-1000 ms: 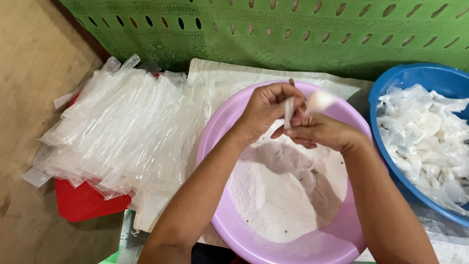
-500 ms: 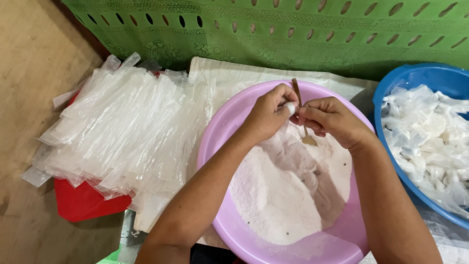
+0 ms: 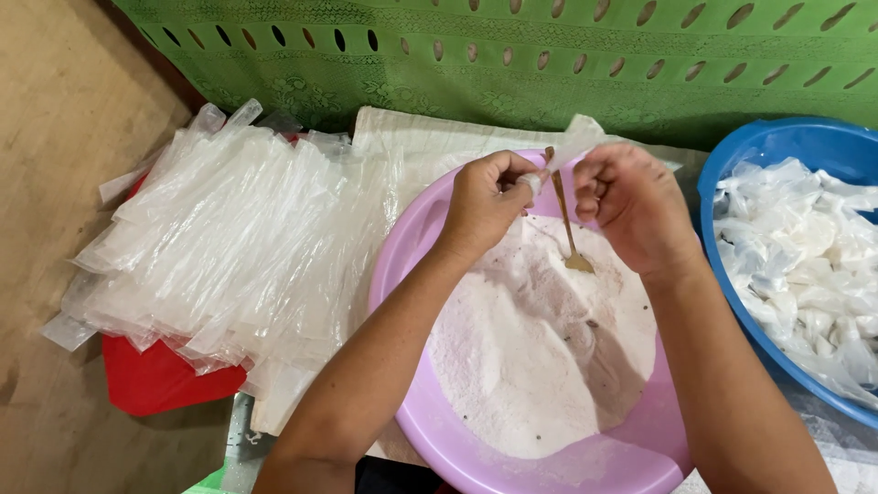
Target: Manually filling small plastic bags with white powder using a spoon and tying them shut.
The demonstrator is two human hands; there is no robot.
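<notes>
Green perforated backdrop, floor setup: left hand and right hand were pinched on a small clear bag over the pink basin of powder, blue tub well stocked, empty bags mostly unused.

Home packing spot on the floor: pink basin of pale powder, stacked clear plastic sleeves, blue basin of filled packets, green patterned cloth as backdrop
</notes>
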